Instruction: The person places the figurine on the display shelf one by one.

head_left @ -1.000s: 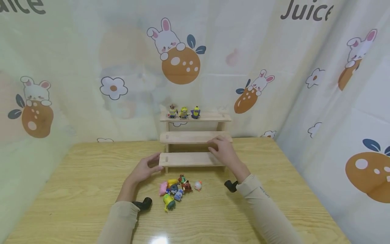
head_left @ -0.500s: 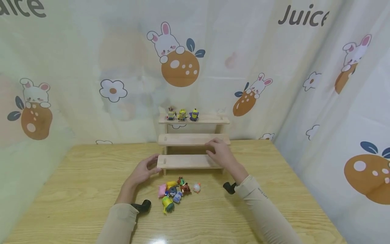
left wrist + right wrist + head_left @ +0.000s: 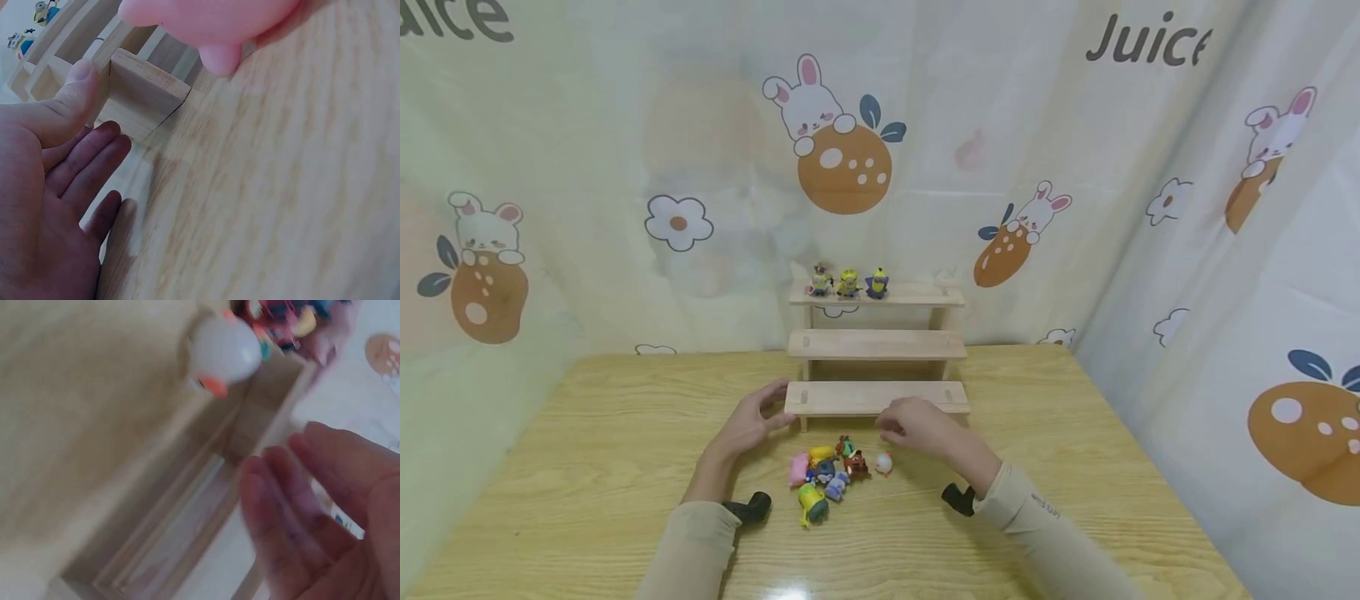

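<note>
At the left end of a three-tier wooden shelf (image 3: 880,398), my left hand (image 3: 752,423) rests with its thumb by the corner of the bottom step and its fingers loosely extended. My right hand (image 3: 921,427) hovers in front of the bottom step, fingers slightly bent with nothing between them. Just below its fingertips lies a small round white figurine (image 3: 883,463) with orange bits, also seen blurred in the right wrist view. Left of it is a pile of small figurines: a pink one (image 3: 799,469), a brown one (image 3: 855,463), a blue-grey one (image 3: 837,485) and a yellow-green one (image 3: 813,504), among others.
Three yellow minion figurines (image 3: 848,283) stand at the left of the top step. A printed curtain (image 3: 737,167) hangs behind the wooden table (image 3: 625,467). Dark wrist-camera mounts (image 3: 751,507) stick out from both sleeves.
My right hand has come down from the shelf's right side, between the middle and bottom steps, towards the white figurine. My left hand stays at the shelf's left end.
</note>
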